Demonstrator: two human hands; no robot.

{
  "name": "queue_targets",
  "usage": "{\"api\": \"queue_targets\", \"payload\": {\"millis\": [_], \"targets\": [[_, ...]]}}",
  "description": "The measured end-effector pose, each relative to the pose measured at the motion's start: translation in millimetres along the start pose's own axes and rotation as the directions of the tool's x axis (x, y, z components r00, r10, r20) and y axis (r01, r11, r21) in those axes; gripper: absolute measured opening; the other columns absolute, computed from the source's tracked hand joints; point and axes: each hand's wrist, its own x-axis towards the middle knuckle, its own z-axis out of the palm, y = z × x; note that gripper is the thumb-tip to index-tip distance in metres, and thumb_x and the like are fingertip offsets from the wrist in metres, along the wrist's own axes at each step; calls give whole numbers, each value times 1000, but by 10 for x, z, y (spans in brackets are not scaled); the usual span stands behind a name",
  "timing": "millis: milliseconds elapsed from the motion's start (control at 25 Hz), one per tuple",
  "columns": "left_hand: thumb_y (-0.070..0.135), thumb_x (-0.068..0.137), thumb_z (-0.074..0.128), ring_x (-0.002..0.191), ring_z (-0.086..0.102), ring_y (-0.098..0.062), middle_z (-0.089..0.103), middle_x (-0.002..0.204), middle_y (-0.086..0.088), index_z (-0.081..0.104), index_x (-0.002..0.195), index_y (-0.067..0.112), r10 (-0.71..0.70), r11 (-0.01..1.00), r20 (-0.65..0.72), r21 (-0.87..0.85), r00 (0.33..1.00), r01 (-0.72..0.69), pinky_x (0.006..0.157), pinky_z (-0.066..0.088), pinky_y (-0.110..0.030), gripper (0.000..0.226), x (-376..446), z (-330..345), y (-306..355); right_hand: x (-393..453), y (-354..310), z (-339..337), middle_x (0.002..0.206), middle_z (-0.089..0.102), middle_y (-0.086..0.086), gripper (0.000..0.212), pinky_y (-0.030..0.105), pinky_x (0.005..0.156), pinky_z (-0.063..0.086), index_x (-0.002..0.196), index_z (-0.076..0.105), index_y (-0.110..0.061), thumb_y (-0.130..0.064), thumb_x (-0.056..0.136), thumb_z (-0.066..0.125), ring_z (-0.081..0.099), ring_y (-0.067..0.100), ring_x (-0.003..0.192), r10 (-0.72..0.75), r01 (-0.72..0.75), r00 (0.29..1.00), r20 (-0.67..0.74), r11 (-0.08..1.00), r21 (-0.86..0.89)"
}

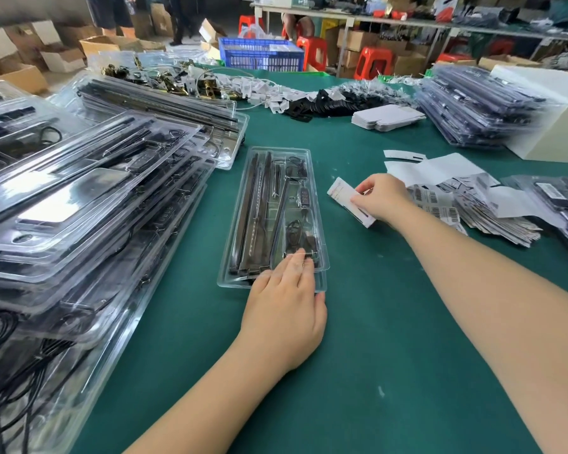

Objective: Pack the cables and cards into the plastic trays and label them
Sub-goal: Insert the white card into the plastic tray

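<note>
A clear plastic tray (243, 204) lies lengthwise on the green table, holding black strips, a coiled cable and a small display module. My left hand (286, 306) rests on its near end, fingers laid flat over the tray's lower edge. To the right of the tray, my right hand (382, 198) pinches a white printed card (346, 199) just above the table. Beside that hand lies a loose heap of barcode labels and printed cards (466, 208).
A tall leaning stack of filled clear trays (89, 208) crowds the left side. More packed trays (473, 109) sit at the back right beside a white box (551, 126). White and black small parts (309, 96) and folded white cards (387, 117) lie across the back.
</note>
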Motion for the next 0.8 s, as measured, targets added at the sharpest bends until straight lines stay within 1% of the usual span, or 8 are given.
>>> {"api": "queue_targets", "payload": {"millis": [40, 120, 200, 320, 440, 560, 720, 800], "targets": [[41, 100, 22, 147, 8, -11, 9, 162, 0, 18, 152, 15, 7, 1000, 8, -3, 1000, -7, 114, 8, -29, 58, 6, -2, -8, -47, 7, -44, 85, 60, -6, 3, 25, 72, 41, 88, 67, -21, -22, 85, 66, 55, 17, 87, 27, -25, 1000, -14, 986, 164], [42, 101, 22, 147, 9, -12, 12, 161, -1, 19, 152, 14, 29, 1000, 24, -4, 999, -29, 115, 8, -29, 58, 59, -6, -42, -179, 17, -81, 86, 65, -3, 10, 27, 65, 46, 81, 60, -22, -17, 86, 67, 60, 19, 80, 87, -91, 996, 32, 860, 502], [41, 101, 24, 147, 11, -13, 15, 161, -1, 22, 151, 14, 57, 998, 44, -24, 997, -56, 115, 10, -30, 57, 197, -8, -93, -343, 35, -65, 94, 68, 4, 15, 26, 56, 51, 93, 59, -21, -11, 86, 68, 65, 17, 72, 140, -190, 982, 129, 683, 706], [39, 102, 27, 146, 16, -13, 20, 160, -1, 29, 149, 14, 95, 994, 69, -54, 993, -92, 114, 12, -31, 53, 508, -4, -160, -548, 82, 40, 94, 66, 4, 29, 20, 44, 46, 106, 58, -19, -8, 83, 72, 63, 13, 70, 190, -235, 971, 147, 621, 748], [36, 102, 31, 144, 23, -14, 28, 157, 0, 37, 145, 15, 120, 992, 26, -36, 992, -119, 114, 15, -31, 49, 755, 28, -174, -654, 47, 93, 80, 65, 1, 25, 17, 42, 43, 103, 61, -16, -6, 83, 71, 59, 9, 61, 227, -290, 955, 193, 564, 773], [36, 100, 35, 140, 31, -14, 37, 153, 2, 43, 141, 16, 132, 991, -27, -16, 991, -133, 111, 20, -31, 47, 837, 80, -191, -650, -25, 63, 70, 66, 1, 18, 15, 39, 38, 93, 65, -18, -5, 82, 71, 56, 7, 47, 219, -352, 936, 276, 562, 748], [36, 99, 37, 134, 41, -17, 44, 147, 1, 43, 142, 18, 135, 991, -87, 15, 987, -135, 107, 25, -31, 47, 807, 113, -201, -629, -91, 107, 68, 67, -5, 16, 16, 45, 37, 94, 67, -21, -13, 83, 74, 55, 4, 51, 167, -343, 938, 303, 560, 754], [36, 99, 36, 134, 41, -17, 44, 147, 3, 42, 143, 20, 136, 991, -89, 22, 987, -135, 107, 25, -31, 47, 796, 115, -197, -607, -99, 148, 58, 66, -7, 13, 14, 40, 33, 93, 66, -19, -13, 84, 73, 51, 1, 41, 171, -356, 933, 316, 545, 759]]}}
